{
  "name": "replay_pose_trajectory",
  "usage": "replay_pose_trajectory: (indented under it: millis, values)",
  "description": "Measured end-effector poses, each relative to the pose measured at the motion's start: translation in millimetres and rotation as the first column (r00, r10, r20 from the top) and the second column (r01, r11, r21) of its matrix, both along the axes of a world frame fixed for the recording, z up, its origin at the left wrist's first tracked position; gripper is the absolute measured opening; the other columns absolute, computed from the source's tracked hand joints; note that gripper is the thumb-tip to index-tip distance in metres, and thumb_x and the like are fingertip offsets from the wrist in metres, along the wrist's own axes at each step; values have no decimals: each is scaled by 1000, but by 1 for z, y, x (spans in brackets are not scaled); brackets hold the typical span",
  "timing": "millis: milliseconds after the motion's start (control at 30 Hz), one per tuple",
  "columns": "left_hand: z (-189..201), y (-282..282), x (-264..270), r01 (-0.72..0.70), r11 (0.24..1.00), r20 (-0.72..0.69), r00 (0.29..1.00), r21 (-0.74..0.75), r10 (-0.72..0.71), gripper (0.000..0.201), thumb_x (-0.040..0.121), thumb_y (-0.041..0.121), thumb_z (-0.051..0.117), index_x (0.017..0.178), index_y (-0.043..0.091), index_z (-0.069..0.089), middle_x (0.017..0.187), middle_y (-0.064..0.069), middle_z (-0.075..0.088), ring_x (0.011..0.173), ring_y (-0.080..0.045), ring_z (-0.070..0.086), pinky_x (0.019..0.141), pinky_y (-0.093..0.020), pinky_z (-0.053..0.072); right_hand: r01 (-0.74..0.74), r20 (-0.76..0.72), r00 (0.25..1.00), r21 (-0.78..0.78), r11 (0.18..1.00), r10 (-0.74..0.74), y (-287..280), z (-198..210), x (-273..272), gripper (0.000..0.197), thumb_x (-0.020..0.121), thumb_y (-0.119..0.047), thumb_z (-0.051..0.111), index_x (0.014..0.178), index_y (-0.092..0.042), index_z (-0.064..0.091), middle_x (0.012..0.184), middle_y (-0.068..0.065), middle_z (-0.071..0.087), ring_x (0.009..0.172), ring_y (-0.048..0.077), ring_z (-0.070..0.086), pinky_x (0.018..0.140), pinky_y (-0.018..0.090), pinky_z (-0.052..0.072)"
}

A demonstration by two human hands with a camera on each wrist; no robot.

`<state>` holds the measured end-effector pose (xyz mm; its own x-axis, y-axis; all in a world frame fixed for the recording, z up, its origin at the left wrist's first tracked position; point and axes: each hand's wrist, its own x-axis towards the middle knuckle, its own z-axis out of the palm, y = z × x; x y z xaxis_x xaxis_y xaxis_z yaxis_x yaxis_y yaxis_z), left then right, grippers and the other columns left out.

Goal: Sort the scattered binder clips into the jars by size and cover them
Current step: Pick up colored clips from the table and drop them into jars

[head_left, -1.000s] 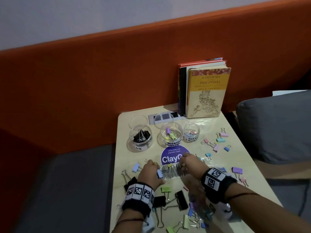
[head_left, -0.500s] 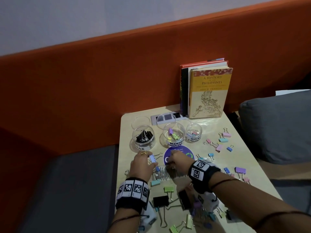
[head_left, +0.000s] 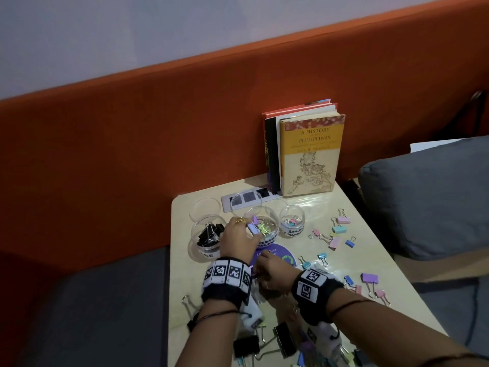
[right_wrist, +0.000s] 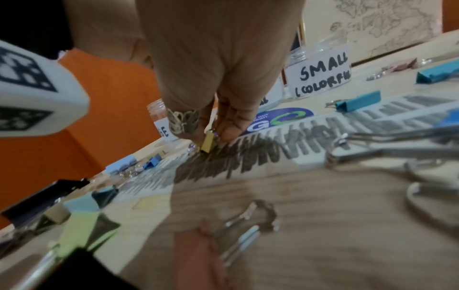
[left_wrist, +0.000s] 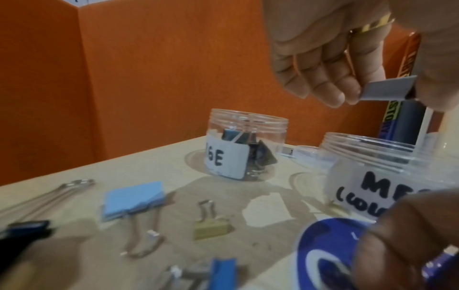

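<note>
Three open clear jars stand in a row: the large jar point(head_left: 209, 235) with black clips, the medium jar point(head_left: 264, 225) with coloured clips, and the small jar point(head_left: 292, 221). My left hand point(head_left: 248, 231) pinches a pale blue clip point(left_wrist: 387, 91) just above the medium jar's rim point(left_wrist: 372, 145). My right hand point(head_left: 262, 264) is low on the table by the purple sticker, and its fingertips point(right_wrist: 228, 131) pinch a small yellow clip point(right_wrist: 208, 142) that touches the tabletop. Several pastel clips point(head_left: 338, 230) lie scattered to the right; black large clips point(head_left: 284, 340) lie near the front edge.
Two clear lids point(head_left: 205, 207) lie behind the jars beside a socket plate point(head_left: 264, 193). Books point(head_left: 312, 154) stand against the orange backrest. A grey cushion point(head_left: 428, 202) borders the table's right side. A blue clip point(left_wrist: 134, 198) and a yellow clip point(left_wrist: 211, 228) lie left of the sticker.
My left hand lifted the pale blue clip from the table and carried it forward over the medium jar. My right hand stayed low by the sticker.
</note>
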<state>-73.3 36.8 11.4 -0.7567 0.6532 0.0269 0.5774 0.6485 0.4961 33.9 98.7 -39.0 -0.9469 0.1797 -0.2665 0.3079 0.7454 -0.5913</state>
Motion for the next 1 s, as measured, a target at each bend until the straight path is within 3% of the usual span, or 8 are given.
replay_pose_trajectory:
  millis: [167,267,467,567,667,767,867,1000]
  values:
    - [-7,22,-6,49,994,14,999,-100,-48,48,85,40,62,128,20,55,137,0,44,127,-20,39,104,-36,34,-19,-4,1000,-47,999,19,6,-3,4,27,83,-2,52,109,0,59,114,22,55,107,32,49,87,29,35]
    - [-15,22,-12,131,982,45,991,-137,-126,47,92,33,54,136,21,47,150,3,31,136,-20,28,111,-38,28,-75,3,997,-14,997,75,7,-3,9,22,87,-6,51,104,1,62,114,22,53,105,33,49,88,34,37]
    - [-25,6,-24,277,931,26,960,-237,-279,32,98,21,45,124,12,60,146,0,41,133,-18,34,111,-33,26,-32,-53,998,-98,995,27,15,-10,23,23,80,-2,57,98,-9,69,107,12,60,101,25,55,86,28,43]
    - [-27,4,-26,288,934,63,958,-211,-281,36,100,25,38,126,11,59,143,-2,44,133,-16,35,111,-29,25,71,-89,992,-138,988,-84,23,-5,30,17,78,-6,63,90,-13,73,98,7,66,89,16,59,76,16,43]
    - [-28,5,-25,269,946,83,963,-179,-258,37,101,23,38,115,3,65,143,-3,44,132,-16,36,110,-29,26,267,-137,942,-246,932,-306,38,9,34,13,77,-4,68,82,-14,73,87,-1,65,78,4,58,68,5,44]
    - [-29,6,-24,250,960,109,965,-128,-237,34,100,21,41,112,1,66,140,-5,46,129,-18,40,109,-32,33,464,-210,808,-348,815,-550,63,37,27,16,79,0,65,78,-16,68,86,-1,64,79,10,62,66,15,52]
    - [-27,7,-23,244,967,124,964,-76,-233,32,97,15,45,125,6,57,141,-5,46,127,-19,42,109,-32,35,614,-288,685,-266,743,-669,90,57,14,12,79,0,65,87,-8,71,85,3,67,71,9,59,70,21,52]
    - [-21,5,-19,192,980,20,981,-61,-191,29,96,24,49,105,4,69,150,3,31,135,-16,28,114,-31,25,603,-192,774,-68,795,-603,110,56,1,27,80,-8,68,107,-9,67,104,12,69,82,17,60,74,22,43]
